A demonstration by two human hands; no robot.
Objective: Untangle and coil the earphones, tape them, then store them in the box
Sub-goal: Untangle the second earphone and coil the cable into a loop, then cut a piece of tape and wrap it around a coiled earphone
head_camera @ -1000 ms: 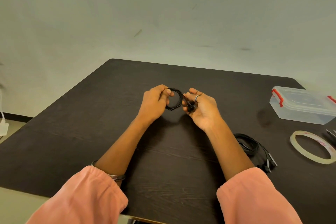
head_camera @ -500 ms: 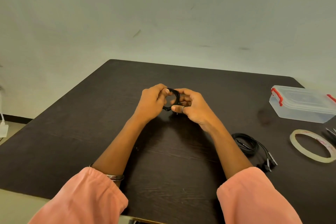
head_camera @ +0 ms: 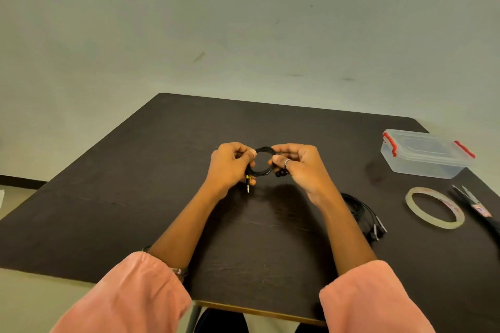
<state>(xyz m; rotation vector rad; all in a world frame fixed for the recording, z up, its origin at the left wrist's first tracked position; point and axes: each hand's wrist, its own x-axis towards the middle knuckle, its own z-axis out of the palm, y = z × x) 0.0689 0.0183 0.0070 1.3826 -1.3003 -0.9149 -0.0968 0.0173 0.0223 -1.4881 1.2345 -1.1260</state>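
No text can be read anywhere: the tape roll [head_camera: 434, 208] carries faint reddish print along its inner ring and the scissors [head_camera: 479, 208] bear a small pinkish label, but both are too blurred to make out.

Black earphones [head_camera: 262, 161] form a small coil held above the surface [head_camera: 162, 184], tape roll [head_camera: 434, 207] lying flat near the seemingly closed clear box [head_camera: 424, 154].

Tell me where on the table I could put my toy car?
The table's whole left half, left of the left hand, is bare; so is the far strip behind the coiled earphones. The right side is crowded: box, tape roll, scissors, spare cables.
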